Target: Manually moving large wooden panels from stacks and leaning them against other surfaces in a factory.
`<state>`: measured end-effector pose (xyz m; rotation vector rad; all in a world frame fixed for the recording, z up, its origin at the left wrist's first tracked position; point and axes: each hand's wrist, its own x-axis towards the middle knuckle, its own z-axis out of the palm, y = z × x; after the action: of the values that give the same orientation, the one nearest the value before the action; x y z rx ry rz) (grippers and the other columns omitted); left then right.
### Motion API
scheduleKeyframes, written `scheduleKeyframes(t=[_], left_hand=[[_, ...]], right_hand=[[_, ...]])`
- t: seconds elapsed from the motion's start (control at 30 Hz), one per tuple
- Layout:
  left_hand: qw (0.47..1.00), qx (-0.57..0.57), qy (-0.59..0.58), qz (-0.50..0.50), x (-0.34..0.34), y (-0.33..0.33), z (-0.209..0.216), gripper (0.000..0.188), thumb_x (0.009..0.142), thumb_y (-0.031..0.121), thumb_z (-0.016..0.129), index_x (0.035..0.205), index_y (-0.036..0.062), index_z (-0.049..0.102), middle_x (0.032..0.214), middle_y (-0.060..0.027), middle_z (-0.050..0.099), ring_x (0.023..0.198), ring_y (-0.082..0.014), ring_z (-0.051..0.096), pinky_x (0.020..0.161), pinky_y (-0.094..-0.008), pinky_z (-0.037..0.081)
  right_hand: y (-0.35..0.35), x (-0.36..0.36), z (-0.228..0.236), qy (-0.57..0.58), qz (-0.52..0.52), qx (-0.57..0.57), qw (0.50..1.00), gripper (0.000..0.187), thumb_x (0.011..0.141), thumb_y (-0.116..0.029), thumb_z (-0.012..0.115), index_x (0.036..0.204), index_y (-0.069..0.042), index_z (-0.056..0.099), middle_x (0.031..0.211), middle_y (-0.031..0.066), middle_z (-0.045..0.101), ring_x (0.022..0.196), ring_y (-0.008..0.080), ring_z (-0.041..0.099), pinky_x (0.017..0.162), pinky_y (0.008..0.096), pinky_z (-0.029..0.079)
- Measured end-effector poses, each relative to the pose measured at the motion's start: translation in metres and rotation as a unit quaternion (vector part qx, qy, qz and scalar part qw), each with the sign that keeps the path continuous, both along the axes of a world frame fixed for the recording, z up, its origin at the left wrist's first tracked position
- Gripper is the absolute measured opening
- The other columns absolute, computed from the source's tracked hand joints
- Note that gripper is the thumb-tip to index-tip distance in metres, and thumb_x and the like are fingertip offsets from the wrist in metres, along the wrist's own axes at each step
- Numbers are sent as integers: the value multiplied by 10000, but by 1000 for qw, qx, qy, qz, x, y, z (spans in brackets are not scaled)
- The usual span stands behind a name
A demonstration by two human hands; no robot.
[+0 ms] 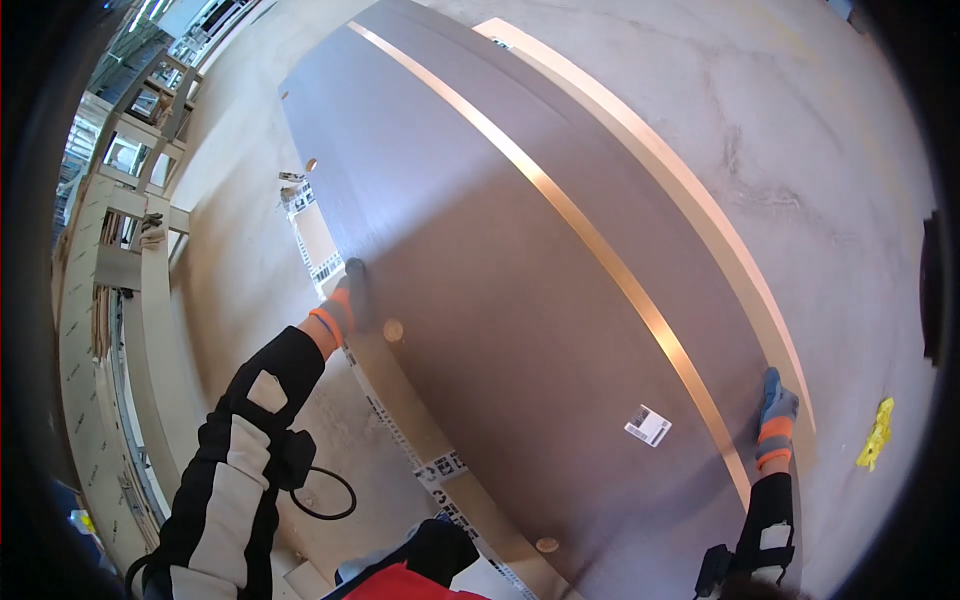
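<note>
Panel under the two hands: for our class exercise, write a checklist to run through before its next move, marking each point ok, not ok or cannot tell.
1. Left hand at the panel's left edge: ok.
2. Right hand at the right edge: ok.
3. Gloves on both hands: ok.
4. Fingers hooked under the panel: cannot tell, its underside is hidden.
5. Cable by the left forearm tucked in: not ok, it hangs in a loop.
6. Floor free of scraps: not ok, a yellow scrap lies to the right.
</note>
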<state>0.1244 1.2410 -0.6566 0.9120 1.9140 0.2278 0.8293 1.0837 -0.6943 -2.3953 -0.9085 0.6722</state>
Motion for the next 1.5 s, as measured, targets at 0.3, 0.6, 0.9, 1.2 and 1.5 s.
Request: scheduleKeyframes(t=[0.3, 0.6, 0.9, 1.2, 1.5], left_hand=[[944, -76, -241, 214, -20, 40, 28, 681, 918, 561, 308, 1031, -69, 540, 998, -265, 614, 933, -376, 601, 824, -536, 464], [984, 14, -165, -63, 13, -92, 65, 439, 938, 455, 444, 892, 50, 607, 769, -85, 620, 681, -241, 639, 636, -362, 533], [916, -370, -134, -72, 93, -347, 209, 406, 901, 371, 465, 1102, 40, 585, 903, -186, 646, 812, -293, 626, 752, -385, 512], [975, -185, -124, -27, 144, -538, 404, 381, 908, 212, 509, 1181, -50, 459, 1000, -208, 643, 814, -300, 666, 712, -359, 550], [893, -94, -254, 360, 153, -640, 511, 339, 918, 223, 448, 1153, -9, 523, 997, -228, 646, 851, -317, 661, 716, -363, 529]], right_hand=[[5, -70, 144, -141, 75, 103, 982, 406, 933, -304, 479, 1090, 46, 612, 1088, 165, 624, 1029, 249, 583, 905, 349, 447], [-160, -142, 197, -150, 342, 34, 927, 373, 796, -123, 591, 1164, -69, 566, 1176, 163, 550, 1087, 358, 510, 945, 426, 397], [-338, -242, 281, 239, 444, -280, 816, 369, 916, -412, 400, 1082, -109, 529, 995, 131, 620, 955, 331, 588, 834, 441, 439], [-388, -93, 435, -33, 579, 12, 814, 254, 893, -292, 475, 1066, -148, 592, 1058, 62, 621, 982, 281, 588, 839, 405, 456], [-347, -48, 534, -3, 519, -244, 820, 338, 849, -369, 473, 1031, -132, 631, 1013, 145, 644, 946, 350, 590, 812, 432, 460]])
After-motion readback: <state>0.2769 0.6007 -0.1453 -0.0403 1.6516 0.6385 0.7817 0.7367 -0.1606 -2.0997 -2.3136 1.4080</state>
